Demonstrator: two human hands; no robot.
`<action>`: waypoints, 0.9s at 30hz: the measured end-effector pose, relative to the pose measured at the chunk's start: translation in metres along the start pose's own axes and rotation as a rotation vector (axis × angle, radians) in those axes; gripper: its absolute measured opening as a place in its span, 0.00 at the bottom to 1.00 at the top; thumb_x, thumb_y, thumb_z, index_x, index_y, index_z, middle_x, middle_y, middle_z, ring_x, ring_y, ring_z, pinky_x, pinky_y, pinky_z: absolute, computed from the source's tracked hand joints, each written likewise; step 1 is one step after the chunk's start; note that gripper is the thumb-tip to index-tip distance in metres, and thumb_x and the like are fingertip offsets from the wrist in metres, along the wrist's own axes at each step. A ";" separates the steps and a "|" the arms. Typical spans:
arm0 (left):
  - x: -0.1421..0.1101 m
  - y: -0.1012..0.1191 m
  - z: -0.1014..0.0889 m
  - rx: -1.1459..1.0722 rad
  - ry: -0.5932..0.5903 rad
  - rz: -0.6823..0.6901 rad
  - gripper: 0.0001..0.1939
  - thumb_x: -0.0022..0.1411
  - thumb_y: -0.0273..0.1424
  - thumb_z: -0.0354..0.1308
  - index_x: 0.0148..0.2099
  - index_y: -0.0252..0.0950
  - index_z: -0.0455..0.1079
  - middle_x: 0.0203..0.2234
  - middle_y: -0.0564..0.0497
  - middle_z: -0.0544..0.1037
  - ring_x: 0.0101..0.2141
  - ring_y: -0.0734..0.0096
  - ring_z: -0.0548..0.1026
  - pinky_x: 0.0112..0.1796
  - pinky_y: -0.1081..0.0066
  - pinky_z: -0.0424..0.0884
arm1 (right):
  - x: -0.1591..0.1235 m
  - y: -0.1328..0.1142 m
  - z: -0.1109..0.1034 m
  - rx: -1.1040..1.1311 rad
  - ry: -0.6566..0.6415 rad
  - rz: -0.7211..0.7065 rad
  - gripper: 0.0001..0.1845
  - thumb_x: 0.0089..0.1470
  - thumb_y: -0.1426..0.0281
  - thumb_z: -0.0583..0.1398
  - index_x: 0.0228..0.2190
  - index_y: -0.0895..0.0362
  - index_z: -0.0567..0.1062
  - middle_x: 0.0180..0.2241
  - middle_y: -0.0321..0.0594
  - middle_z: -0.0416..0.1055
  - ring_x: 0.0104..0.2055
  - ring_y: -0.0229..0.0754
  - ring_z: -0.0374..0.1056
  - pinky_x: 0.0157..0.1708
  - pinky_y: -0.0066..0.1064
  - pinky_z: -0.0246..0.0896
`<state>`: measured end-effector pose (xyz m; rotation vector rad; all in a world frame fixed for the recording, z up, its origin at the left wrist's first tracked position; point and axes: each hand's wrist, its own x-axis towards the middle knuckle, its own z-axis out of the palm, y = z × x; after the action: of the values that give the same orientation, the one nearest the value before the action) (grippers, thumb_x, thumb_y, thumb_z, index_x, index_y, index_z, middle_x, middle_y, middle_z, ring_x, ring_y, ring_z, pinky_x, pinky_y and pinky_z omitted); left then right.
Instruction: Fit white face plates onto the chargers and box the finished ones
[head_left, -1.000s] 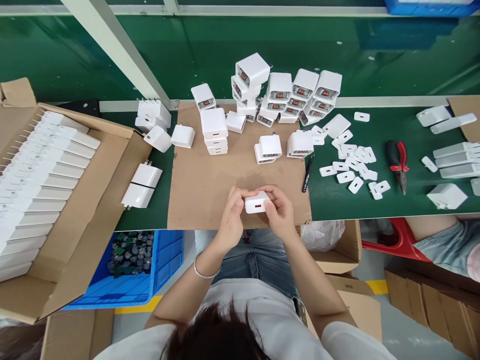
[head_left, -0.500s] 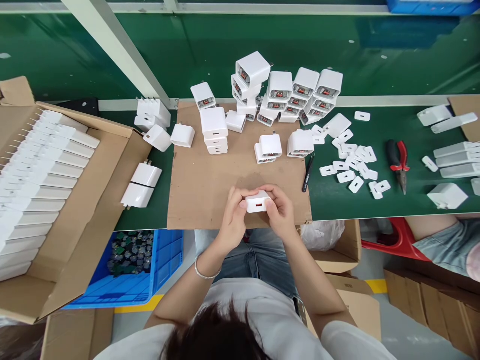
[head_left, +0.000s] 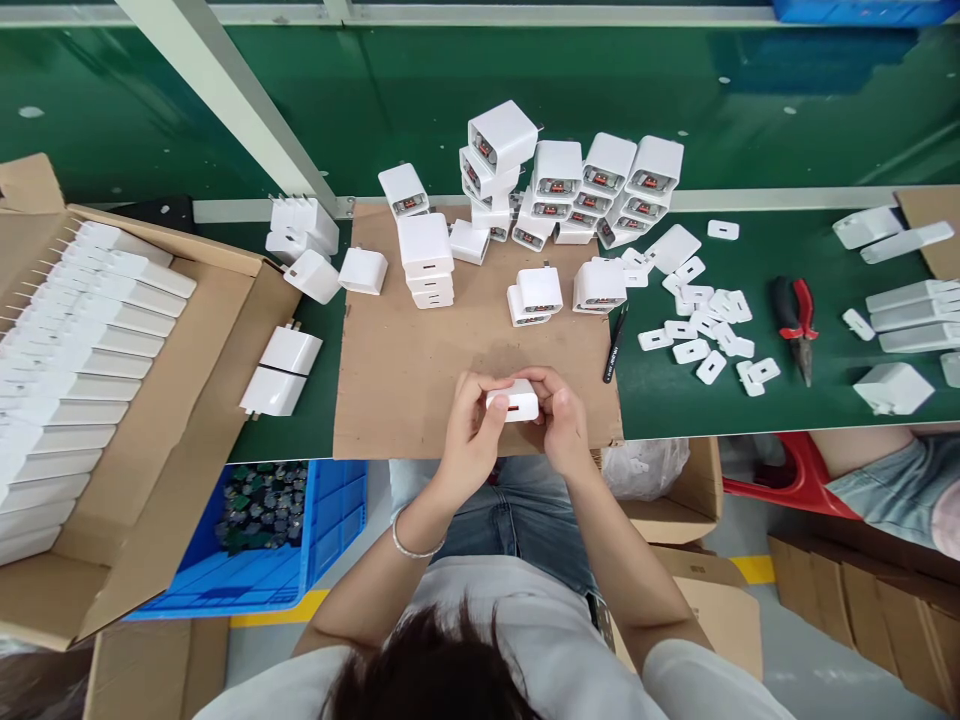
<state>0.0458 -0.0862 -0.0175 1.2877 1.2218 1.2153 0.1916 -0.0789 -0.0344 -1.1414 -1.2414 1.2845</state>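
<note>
A white USB charger (head_left: 523, 402) is held between both hands above the front of a cardboard sheet (head_left: 435, 380). Its end with the port slot faces me. My left hand (head_left: 474, 425) grips it, the thumb pressed over the left part of that end. My right hand (head_left: 561, 420) has its fingers curled at the charger's right and far side, its thumb off the front. Beyond them stand stacked chargers with open ends (head_left: 559, 180) that show their inner parts. A stack of chargers with closed ends (head_left: 426, 255) stands to their left.
Loose white end caps (head_left: 691, 351) lie right of the sheet, near red-and-black pliers (head_left: 795, 325). A black pen-like tool (head_left: 616, 345) rests at the sheet's edge. On the left, a cardboard box (head_left: 217, 340) holds rows of chargers, above a blue crate (head_left: 330, 530). Another person's leg (head_left: 870, 445) shows at right.
My right thumb has come off the charger's front, and the right hand has turned slightly. My left thumb has moved right, onto the front face. The charger stays in nearly the same place.
</note>
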 end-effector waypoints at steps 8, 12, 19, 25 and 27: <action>0.005 -0.004 -0.015 -0.205 -0.159 -0.031 0.20 0.66 0.43 0.64 0.55 0.43 0.65 0.41 0.50 0.70 0.41 0.69 0.70 0.43 0.69 0.69 | -0.001 -0.001 -0.003 -0.039 -0.034 -0.029 0.22 0.61 0.51 0.61 0.49 0.51 0.72 0.32 0.39 0.71 0.35 0.45 0.70 0.31 0.35 0.65; 0.011 -0.003 -0.032 -0.264 -0.281 -0.101 0.25 0.59 0.37 0.72 0.54 0.41 0.66 0.43 0.48 0.73 0.44 0.67 0.73 0.44 0.69 0.70 | -0.001 0.001 -0.008 -0.027 -0.115 -0.091 0.25 0.59 0.54 0.64 0.53 0.50 0.69 0.36 0.40 0.71 0.37 0.45 0.70 0.33 0.36 0.66; 0.005 -0.010 -0.039 -0.252 -0.205 -0.053 0.25 0.54 0.33 0.75 0.51 0.40 0.70 0.42 0.49 0.75 0.44 0.65 0.75 0.47 0.65 0.71 | -0.004 0.005 -0.009 -0.135 -0.173 -0.137 0.28 0.56 0.55 0.68 0.54 0.48 0.68 0.46 0.44 0.72 0.45 0.48 0.71 0.39 0.38 0.69; 0.003 -0.012 -0.037 -0.254 -0.189 -0.010 0.23 0.56 0.35 0.74 0.50 0.41 0.70 0.39 0.51 0.72 0.41 0.68 0.73 0.44 0.67 0.70 | -0.009 0.009 -0.010 -0.202 -0.156 -0.178 0.29 0.58 0.55 0.67 0.56 0.48 0.68 0.48 0.45 0.73 0.46 0.49 0.72 0.40 0.39 0.70; 0.005 -0.010 -0.039 -0.254 -0.225 -0.023 0.23 0.57 0.36 0.73 0.52 0.41 0.69 0.41 0.50 0.73 0.43 0.67 0.73 0.45 0.66 0.70 | -0.009 0.009 -0.009 -0.190 -0.148 -0.182 0.29 0.58 0.56 0.67 0.57 0.48 0.67 0.49 0.45 0.73 0.47 0.48 0.72 0.41 0.39 0.70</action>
<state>0.0063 -0.0803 -0.0253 1.1820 0.8885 1.1349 0.2013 -0.0868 -0.0434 -1.0525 -1.5666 1.1492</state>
